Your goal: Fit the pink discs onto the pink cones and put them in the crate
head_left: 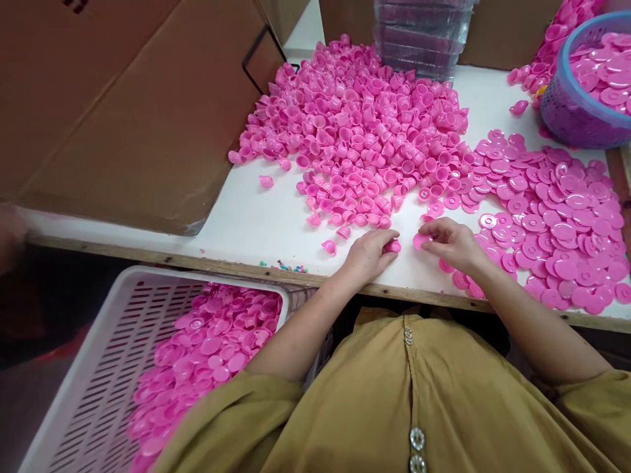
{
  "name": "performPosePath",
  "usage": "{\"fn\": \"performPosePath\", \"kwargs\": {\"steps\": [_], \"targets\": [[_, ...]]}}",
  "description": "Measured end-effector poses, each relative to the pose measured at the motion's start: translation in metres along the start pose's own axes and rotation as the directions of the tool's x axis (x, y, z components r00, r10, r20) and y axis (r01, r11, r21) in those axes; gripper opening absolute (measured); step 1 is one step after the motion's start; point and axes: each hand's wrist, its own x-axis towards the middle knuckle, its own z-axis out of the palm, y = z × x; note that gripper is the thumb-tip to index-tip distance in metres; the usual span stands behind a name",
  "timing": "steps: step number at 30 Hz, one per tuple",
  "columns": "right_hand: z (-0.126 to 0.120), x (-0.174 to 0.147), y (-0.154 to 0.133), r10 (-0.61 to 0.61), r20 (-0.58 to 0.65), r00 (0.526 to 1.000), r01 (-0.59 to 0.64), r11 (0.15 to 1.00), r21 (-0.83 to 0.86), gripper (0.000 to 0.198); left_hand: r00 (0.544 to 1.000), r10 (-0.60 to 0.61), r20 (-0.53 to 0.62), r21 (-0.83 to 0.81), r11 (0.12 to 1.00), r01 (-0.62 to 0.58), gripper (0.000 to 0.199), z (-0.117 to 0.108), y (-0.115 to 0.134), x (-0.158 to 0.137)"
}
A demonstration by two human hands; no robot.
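Near the table's front edge, my left hand [371, 255] is closed on a small pink toy cup [393, 246]. A short gap to the right, my right hand [451, 244] pinches a pink toy saucer [421, 240] between thumb and fingers. Beyond my hands spreads a large heap of pink toy cups [359, 131], with a few loose ones at its near side. To the right of my right hand lies a wide pile of pink saucers [557, 217]. The cup and the saucer are apart.
At the left stands a big cardboard box [113, 118] on the white table [246, 230]. Below the edge, a white slotted basket [98, 368] holds pink cups and saucers. A blue basket [557, 98] of saucers stands back right. Clear plastic packs [421, 36] rise behind the cups.
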Motion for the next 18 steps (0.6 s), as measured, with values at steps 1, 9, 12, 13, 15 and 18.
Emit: {"fn": "performPosePath", "kwargs": {"steps": [1,9,12,13,15,18], "targets": [[0.002,0.001,0.001,0.034,0.001,0.999,-0.034,0.999,-0.022,0.024,1.000,0.026,-0.017,-0.008,1.000,-0.026,0.024,0.005,-0.001,0.003],[0.006,0.004,-0.019,0.186,0.178,0.966,-0.176,0.982,-0.073,0.028,0.999,0.038,0.016,-0.043,0.998,-0.037,0.011,0.013,-0.007,0.006],[0.018,0.011,-0.029,0.311,0.213,0.926,-0.309,0.950,-0.045,0.028,0.999,-0.018,0.028,-0.052,0.998,0.019,0.012,0.014,-0.006,0.009],[0.023,0.013,-0.031,0.350,0.216,0.911,-0.347,0.936,-0.053,0.027,0.999,-0.040,0.031,-0.053,0.998,0.042,0.015,0.015,-0.005,0.009],[0.030,0.016,-0.035,0.395,0.206,0.895,-0.390,0.918,-0.069,0.024,0.997,-0.075,0.037,-0.057,0.995,0.077,0.021,0.014,-0.004,0.010],[0.037,0.019,-0.038,0.422,0.207,0.883,-0.415,0.906,-0.081,0.023,0.995,-0.072,0.063,-0.081,0.994,0.077,0.024,0.007,-0.004,0.011]]}}
